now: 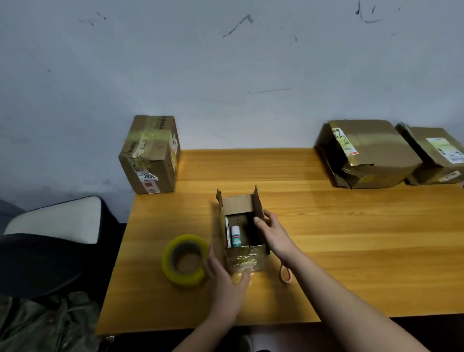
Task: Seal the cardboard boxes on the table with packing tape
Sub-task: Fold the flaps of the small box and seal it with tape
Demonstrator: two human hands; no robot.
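Here, farthest to the left of both hands and well back from them, stood the tall taped brown cardboard box [149,155], already sealed by the look of it. Just left of our left hand [224,274] lay the fat roll of yellowish clear packing tape [185,260], flat on the orange wooden table [335,251]; we judged it rigid and easy to grasp across its rim. Our left hand held the near wall of the small open brown cardboard box [242,234], thumb curled against old glossy tape there, which we guessed would be slick. Between our hands the box stood with flaps up and a small white bottle [236,236] inside, so it seemed light, thin-walled and easy to crush. Our right hand [274,231] gripped the right flap near its top edge, the sensible place to fold it down. Under our right wrist showed a pinkish scissor handle [285,274]. Far right and back sat two dented brown cardboard boxes [368,154].
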